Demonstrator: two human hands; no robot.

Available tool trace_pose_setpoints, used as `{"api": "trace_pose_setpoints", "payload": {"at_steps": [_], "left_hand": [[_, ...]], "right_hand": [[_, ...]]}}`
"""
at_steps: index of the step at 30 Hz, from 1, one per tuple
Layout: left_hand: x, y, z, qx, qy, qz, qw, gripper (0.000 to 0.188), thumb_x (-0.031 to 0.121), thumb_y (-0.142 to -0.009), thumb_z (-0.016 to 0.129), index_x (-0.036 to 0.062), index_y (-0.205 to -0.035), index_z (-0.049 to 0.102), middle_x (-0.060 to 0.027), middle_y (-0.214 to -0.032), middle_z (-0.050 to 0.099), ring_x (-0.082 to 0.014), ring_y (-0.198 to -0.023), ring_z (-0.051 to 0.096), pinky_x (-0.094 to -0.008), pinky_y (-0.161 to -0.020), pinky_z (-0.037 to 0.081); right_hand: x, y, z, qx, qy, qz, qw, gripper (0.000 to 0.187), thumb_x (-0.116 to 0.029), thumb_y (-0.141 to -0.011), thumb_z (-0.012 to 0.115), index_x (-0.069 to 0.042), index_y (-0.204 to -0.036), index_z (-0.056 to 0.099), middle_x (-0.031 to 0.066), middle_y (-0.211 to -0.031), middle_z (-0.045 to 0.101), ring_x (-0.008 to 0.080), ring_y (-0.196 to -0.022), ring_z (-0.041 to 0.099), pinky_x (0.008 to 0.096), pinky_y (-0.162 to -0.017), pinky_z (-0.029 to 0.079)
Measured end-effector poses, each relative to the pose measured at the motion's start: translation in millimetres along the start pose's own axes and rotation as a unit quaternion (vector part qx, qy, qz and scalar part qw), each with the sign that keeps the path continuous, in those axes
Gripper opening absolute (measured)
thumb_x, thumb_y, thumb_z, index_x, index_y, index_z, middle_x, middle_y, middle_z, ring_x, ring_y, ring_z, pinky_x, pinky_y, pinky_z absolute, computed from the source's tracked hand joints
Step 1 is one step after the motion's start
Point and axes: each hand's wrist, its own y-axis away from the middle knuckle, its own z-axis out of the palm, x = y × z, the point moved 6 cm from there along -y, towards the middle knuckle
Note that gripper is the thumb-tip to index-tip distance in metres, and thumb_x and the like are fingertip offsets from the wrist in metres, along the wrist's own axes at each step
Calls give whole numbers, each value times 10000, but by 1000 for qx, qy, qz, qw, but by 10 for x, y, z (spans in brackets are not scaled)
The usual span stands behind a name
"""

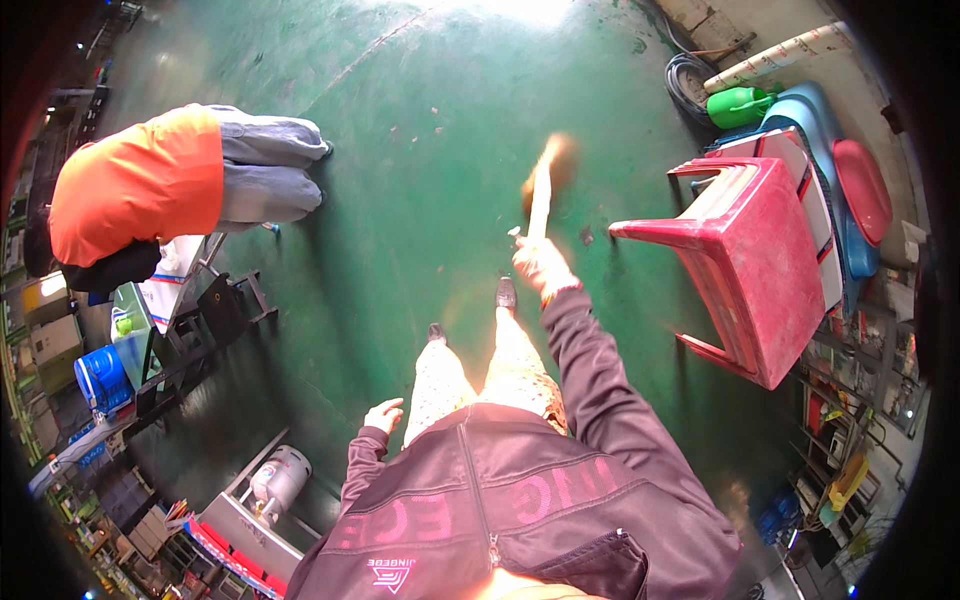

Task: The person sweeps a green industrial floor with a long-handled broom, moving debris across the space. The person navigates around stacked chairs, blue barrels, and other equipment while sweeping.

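My right hand [543, 263] reaches out in front of me, its fingers wrapped round the pale handle of a broom [541, 198]. The broom's brown head is smeared by motion and sits low over the green floor [420, 190], though contact with the floor is hard to make out. Down at my left side hangs my left hand [384, 415], fingers partly stretched and nothing in them.
A faded red plastic table [765, 265] lies tipped over at right, legs toward me. Behind it are a green watering can [738, 106] and a coiled hose [688, 82]. A person in orange [150, 180] bends over at left. A gas cylinder [283, 478] stands lower left.
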Motion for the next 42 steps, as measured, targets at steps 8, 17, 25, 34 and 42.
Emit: {"api": "trace_pose_setpoints", "payload": {"at_steps": [8,17,25,34,42], "left_hand": [[-160,148,12,85,96,-25,991,326,151,-756,521,138,-1081,549,-23,-850,609,-84,-671,544,-245,-590,467],[-211,224,493,63,85,-63,992,302,152,-765,521,145,-1064,563,-5,-837,604,-78,-672,535,-224,-592,460],[-219,165,499,88,123,-49,987,293,134,-789,498,150,-1076,556,-18,-856,606,-65,-683,531,-204,-589,451],[-241,-52,716,57,127,-77,987,299,149,-762,515,171,-1054,573,-4,-832,609,-73,-669,533,-226,-593,461],[-88,-154,626,54,160,-85,982,301,132,-733,529,166,-1026,591,-5,-818,614,-68,-654,537,-226,-570,464]], "right_hand": [[65,877,220,-5,405,47,913,188,-111,-708,569,-76,-853,454,-54,-557,362,48,-402,331,176,-338,312],[538,1516,-551,185,507,235,808,329,-145,-683,635,-28,-954,488,57,-787,563,144,-696,552,259,-574,462],[178,1267,-561,130,685,317,643,123,-75,-733,557,-79,-622,502,-45,-471,415,58,-410,397,219,-412,341],[-1064,561,767,188,808,40,557,74,-63,-686,547,-3,-685,504,27,-498,408,138,-347,385,256,-332,301],[186,595,547,79,737,166,650,110,-87,-681,590,-15,-687,507,54,-588,488,130,-487,492,233,-413,379]]}}
